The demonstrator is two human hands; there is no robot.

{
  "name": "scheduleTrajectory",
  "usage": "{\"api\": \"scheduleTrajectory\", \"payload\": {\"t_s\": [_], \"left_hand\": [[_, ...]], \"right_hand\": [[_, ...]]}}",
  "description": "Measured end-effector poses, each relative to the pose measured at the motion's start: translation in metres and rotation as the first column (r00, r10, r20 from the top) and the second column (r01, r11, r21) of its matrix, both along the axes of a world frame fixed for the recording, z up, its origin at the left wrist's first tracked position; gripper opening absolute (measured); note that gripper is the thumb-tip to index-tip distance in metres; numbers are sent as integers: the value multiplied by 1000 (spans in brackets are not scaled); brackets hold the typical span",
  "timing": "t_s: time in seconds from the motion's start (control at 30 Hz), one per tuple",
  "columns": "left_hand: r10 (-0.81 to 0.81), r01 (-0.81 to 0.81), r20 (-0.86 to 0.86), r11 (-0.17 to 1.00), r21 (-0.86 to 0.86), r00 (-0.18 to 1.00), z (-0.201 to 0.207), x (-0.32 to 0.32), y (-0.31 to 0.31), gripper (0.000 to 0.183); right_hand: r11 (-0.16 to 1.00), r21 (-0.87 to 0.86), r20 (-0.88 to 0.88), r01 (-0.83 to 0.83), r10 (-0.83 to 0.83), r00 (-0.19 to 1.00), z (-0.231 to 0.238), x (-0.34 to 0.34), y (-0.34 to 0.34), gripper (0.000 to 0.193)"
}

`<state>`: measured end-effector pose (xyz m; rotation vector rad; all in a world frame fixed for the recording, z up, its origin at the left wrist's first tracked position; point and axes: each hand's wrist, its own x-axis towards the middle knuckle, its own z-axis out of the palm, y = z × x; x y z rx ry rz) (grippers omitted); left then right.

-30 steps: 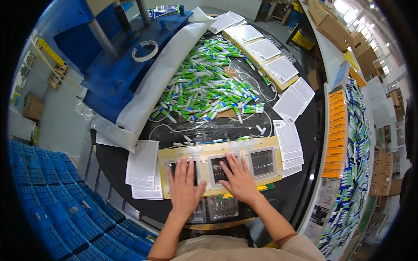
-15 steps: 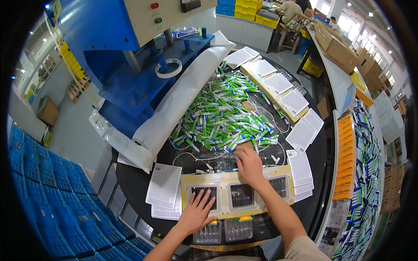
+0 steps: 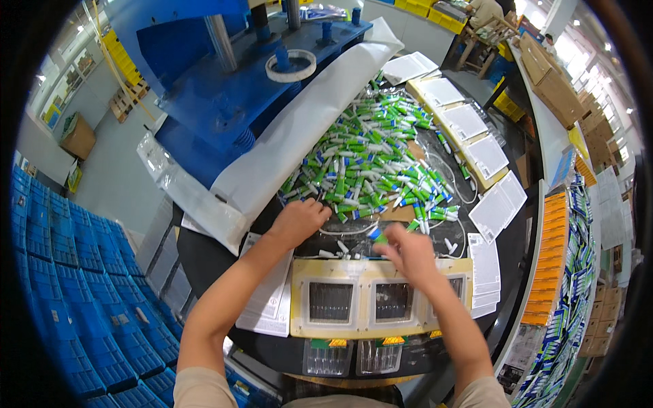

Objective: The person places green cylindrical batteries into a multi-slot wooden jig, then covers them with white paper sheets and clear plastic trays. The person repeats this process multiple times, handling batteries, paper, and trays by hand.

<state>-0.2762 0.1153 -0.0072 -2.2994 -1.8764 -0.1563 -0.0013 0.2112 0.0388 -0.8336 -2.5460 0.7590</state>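
A heap of small green-and-white tubes with blue ends (image 3: 374,156) covers the middle of the black round table (image 3: 204,272). At the heap's near left edge my left hand (image 3: 299,223) reaches in with curled fingers; what is between its fingertips is hidden. My right hand (image 3: 413,257), smeared by motion, is above the table's near side, its thumb and fingers around one green tube with a blue end (image 3: 376,235). Below the hands lies a cream-coloured frame (image 3: 364,328) with square windows, clear plastic blister trays (image 3: 331,304) showing in them.
A blue press (image 3: 204,136) stands at the left behind a white plastic sheet (image 3: 292,136). Printed white cards (image 3: 500,204) lie around the table rim, near a second cream frame (image 3: 445,126). Blue crates (image 3: 75,292) fill the left; orange trays (image 3: 547,258) and packed tubes stand right.
My left hand has left the frame's left window and moved forward to the heap. My right hand has shifted slightly right and back, with a tube at its fingers. The view has shifted.
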Motion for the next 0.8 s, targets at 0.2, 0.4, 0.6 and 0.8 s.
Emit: {"api": "scheduleTrajectory", "payload": {"t_s": [0.2,0.4,0.6,0.8], "left_hand": [[180,-437,921,899,-12,345,50,61,-96,28],[256,-598,853,798,78,454,64,115,-191,27],[183,-635,841,739,224,510,52,136,-213,32],[125,-530,809,810,252,575,37,157,-209,28]], "right_hand": [[995,-22,-189,-99,93,978,-16,10,-143,29],[979,174,-162,-108,137,977,-29,-1,-182,45],[987,156,-157,-30,55,986,-47,-22,-197,34],[997,55,-291,48,-30,956,-24,-40,-146,32]]}}
